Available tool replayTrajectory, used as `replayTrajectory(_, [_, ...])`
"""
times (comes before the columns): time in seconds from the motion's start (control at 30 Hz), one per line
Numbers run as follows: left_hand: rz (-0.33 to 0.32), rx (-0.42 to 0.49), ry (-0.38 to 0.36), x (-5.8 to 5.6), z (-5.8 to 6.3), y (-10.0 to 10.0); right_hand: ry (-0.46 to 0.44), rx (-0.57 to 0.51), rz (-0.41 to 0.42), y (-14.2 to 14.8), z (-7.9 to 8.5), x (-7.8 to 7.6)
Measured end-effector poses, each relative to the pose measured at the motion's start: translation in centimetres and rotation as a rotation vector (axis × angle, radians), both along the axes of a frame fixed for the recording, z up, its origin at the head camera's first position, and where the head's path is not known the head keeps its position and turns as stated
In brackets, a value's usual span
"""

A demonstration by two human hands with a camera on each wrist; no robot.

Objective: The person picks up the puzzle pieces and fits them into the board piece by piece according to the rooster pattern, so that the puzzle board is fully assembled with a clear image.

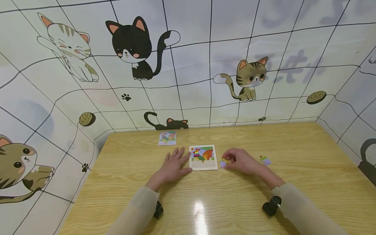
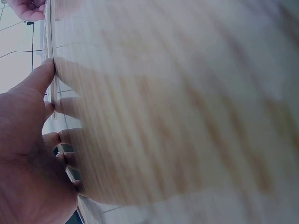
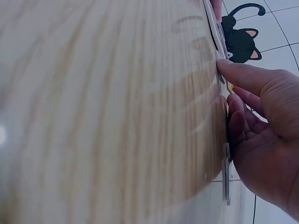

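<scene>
A jigsaw puzzle board [image 1: 202, 165] with a pale frame lies flat on the table, a colourful rooster picture filling its upper part and bare wood showing along the bottom. My left hand [image 1: 174, 165] rests on the table with fingers spread, thumb and index finger touching the board's left edge. Just right of the board, my right hand [image 1: 241, 160] pinches a purple and yellow puzzle piece [image 1: 223, 164] between thumb and fingers, low over the tabletop. The fingers partly cover that piece. In the right wrist view, the right hand [image 3: 275, 121] is close to the table surface.
Further right lie loose puzzle pieces [image 1: 265, 160], purple and green. A square picture card [image 1: 167, 138] of the rooster lies behind the left hand. The wooden table [image 1: 141, 143] meets a cat-patterned wall covering [image 1: 194, 78] at the back. A dark object [image 1: 368, 156] stands at the far right.
</scene>
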State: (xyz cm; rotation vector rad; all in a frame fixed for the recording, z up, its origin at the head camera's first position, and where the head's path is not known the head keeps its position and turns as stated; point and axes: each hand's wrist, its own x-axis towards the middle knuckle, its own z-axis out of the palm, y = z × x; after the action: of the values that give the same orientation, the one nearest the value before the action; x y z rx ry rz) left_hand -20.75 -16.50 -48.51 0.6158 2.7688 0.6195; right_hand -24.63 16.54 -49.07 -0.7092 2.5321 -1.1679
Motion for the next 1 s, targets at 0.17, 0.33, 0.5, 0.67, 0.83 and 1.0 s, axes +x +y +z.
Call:
replayTrajectory(0.17, [0.001,0.003,-0.008,0.1,0.0,0.0,-0.031,-0.023,-0.009,-0.1,0.1,0.1])
replayTrajectory(0.33, [0.003,0.002,-0.006,0.1,0.0,0.0,-0.058,-0.027,-0.017,-0.2,0.3,0.0])
replayTrajectory(0.5, [0.0,0.002,0.002,0.2,-0.1,0.0,-0.074,-0.042,-0.007,-0.4,0.7,-0.1])
replayTrajectory(0.67, [-0.001,0.014,0.002,0.1,-0.2,-0.2,-0.074,-0.095,0.02,-1.2,1.2,0.0])
replayTrajectory(0.83, [-0.002,-0.006,-0.004,0.0,-0.6,-0.3,-0.064,-0.14,0.041,-2.6,1.3,-0.3])
replayTrajectory(1.0, [-0.009,0.003,0.006,0.0,-0.3,-0.2,-0.065,-0.166,0.028,-4.4,1.3,-0.4])
